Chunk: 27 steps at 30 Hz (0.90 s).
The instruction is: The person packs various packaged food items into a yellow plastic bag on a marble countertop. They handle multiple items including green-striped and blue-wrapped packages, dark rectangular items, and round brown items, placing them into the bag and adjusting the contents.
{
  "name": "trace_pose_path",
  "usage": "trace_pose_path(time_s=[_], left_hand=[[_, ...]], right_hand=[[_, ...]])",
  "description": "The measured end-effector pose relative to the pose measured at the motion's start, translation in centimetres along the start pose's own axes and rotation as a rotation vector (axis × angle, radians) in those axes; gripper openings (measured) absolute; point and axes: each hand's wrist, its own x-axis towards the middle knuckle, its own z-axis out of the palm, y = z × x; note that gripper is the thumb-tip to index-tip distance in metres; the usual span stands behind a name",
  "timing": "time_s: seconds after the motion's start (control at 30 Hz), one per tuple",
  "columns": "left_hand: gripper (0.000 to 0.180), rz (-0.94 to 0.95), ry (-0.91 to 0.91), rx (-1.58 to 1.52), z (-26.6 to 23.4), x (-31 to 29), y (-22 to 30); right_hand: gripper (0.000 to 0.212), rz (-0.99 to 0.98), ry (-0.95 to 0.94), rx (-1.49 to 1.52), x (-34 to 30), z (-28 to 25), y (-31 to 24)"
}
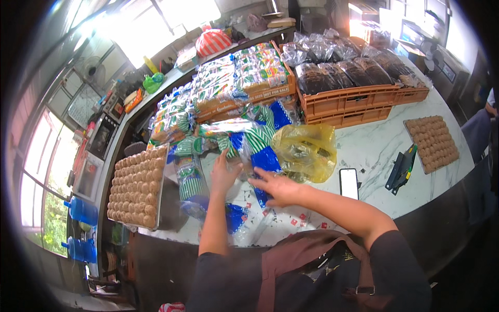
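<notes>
Over the white marbled table (364, 140), my left hand (226, 171) is at the edge of a heap of green-and-white striped plastic bread bags (260, 136), fingers apart. Just right of it, my right hand (278, 187) has its fingers spread over a blue plastic bag end (265, 158). I see nothing gripped in either hand. Left of my hands lies another striped bag (189, 177), with a crumpled blue piece (236, 217) nearer me. A yellow translucent plastic bag (306, 151) rests beyond my right hand.
Packed loaves fill an orange crate (267, 93) at the back. Stacked orange crates (348, 101) hold dark bagged loaves. Trays of brown rounds stand left (136, 190) and right (431, 143). A phone (349, 183) and a black-and-green tool (402, 169) lie right. Small red scraps (294, 221) are scattered nearby.
</notes>
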Motion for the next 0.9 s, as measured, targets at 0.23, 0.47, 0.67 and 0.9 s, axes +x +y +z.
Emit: trace_pose_path(time_s=[0.23, 0.47, 0.67, 0.9], left_hand=[[0.054, 0.113, 0.222, 0.236, 1.7, 0.2, 1.2], [0.050, 0.153, 0.325, -0.026, 3.7, -3.5, 1.5], [0.047, 0.146, 0.295, -0.155, 5.1, -4.4, 2.1], [0.045, 0.091, 0.419, -0.277, 3.5, -3.2, 2.9]], right_hand=[[0.093, 0.429, 0.241, -0.095, 4.6, -5.5, 7.5], [0.071, -0.056, 0.420, -0.086, 5.3, -6.3, 4.4], [0.037, 0.257, 0.328, -0.085, 8.4, -3.2, 2.4], [0.008, -0.038, 0.550, -0.084, 10.4, -6.5, 2.8]])
